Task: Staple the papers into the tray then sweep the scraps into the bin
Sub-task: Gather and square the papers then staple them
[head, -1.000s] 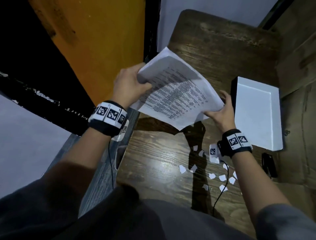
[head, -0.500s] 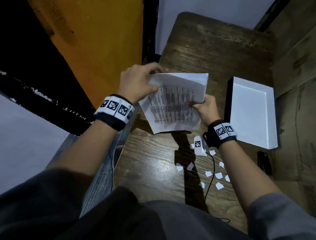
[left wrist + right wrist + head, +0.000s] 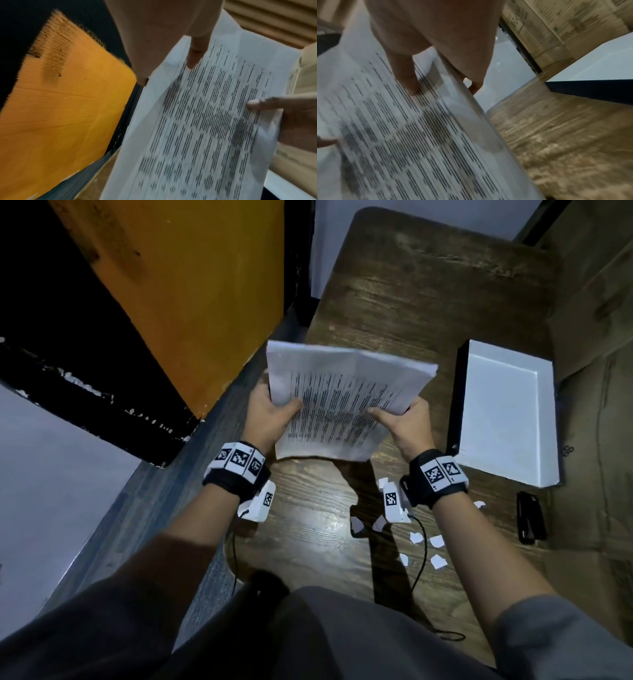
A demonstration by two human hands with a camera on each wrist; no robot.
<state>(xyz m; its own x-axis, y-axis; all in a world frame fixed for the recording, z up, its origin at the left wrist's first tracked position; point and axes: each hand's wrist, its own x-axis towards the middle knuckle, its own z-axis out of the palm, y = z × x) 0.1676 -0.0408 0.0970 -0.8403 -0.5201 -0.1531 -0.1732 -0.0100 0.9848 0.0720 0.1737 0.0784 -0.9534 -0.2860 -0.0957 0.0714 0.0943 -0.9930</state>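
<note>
A stack of printed papers (image 3: 339, 402) is held above the wooden table (image 3: 428, 296), printed side up. My left hand (image 3: 270, 412) grips its left edge, thumb on top of the papers (image 3: 205, 121). My right hand (image 3: 400, 419) grips the right edge of the papers (image 3: 402, 135) with thumb on top and fingers beneath. A white tray (image 3: 507, 412) lies empty on the table to the right. A black stapler (image 3: 530, 517) lies in front of the tray. Several white paper scraps (image 3: 416, 537) are scattered on the table below my right wrist.
An orange panel (image 3: 191, 285) with a black frame stands to the left of the table. Cardboard (image 3: 603, 371) borders the table on the right. A grey floor (image 3: 51, 491) shows at lower left. No bin is in view.
The papers have turned from a tilted hold to a flatter, squared stack. Both hands have shifted down to grip its near side edges, left and right.
</note>
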